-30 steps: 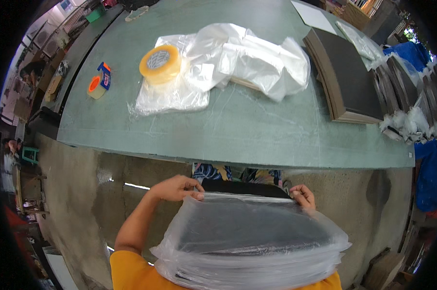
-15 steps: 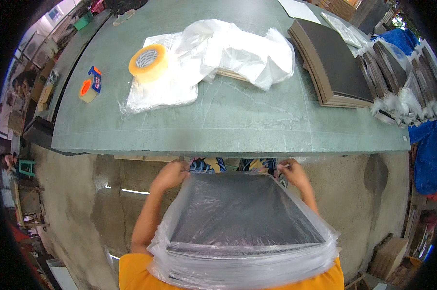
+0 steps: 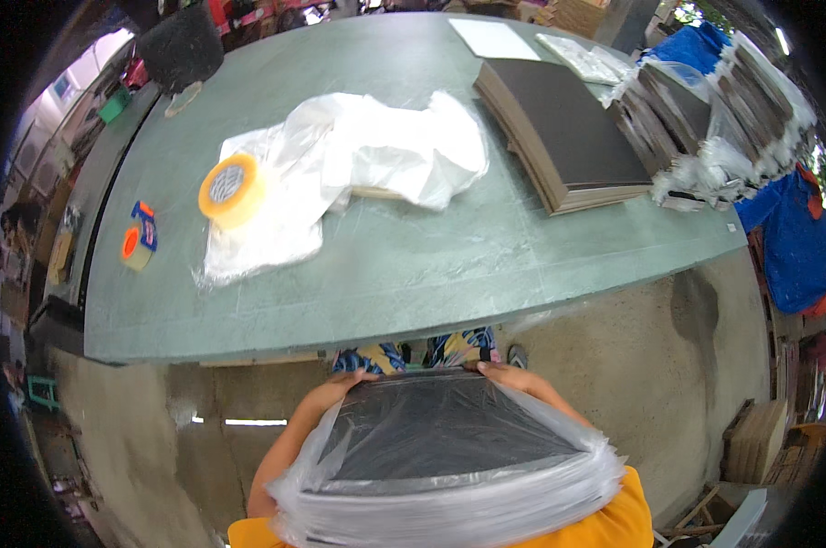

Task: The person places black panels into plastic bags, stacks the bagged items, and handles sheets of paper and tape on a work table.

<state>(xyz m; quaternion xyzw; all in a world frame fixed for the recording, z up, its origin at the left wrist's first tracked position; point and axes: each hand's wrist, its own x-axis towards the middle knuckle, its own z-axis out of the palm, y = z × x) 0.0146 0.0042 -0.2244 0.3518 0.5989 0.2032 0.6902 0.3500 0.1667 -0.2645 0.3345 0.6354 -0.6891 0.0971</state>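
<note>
A thick stack of dark flat boards in clear plastic bags (image 3: 449,429) rests against my orange-clad torso, its top face tilted up. At the far left corner my left hand (image 3: 342,387) is closed on the stack's edge, fingers curled over it. My right hand (image 3: 515,376) grips the far right corner in the same way. Loose plastic hangs along both sides and bunches in layers at the near edge. The underside of the stack and most of the fingertips are hidden.
Ahead stands a green table (image 3: 413,283). On it are white plastic bags (image 3: 276,224), a large tape roll (image 3: 233,190), a small tape dispenser (image 3: 140,239), stacked dark boards (image 3: 568,128) and bagged bundles (image 3: 705,119). More boards (image 3: 755,443) stand at the right on the floor.
My view has turned, so the table now slants. Both hands have moved inward from the stack's outer corners onto its far edge. The bagged stack sits lower in view.
</note>
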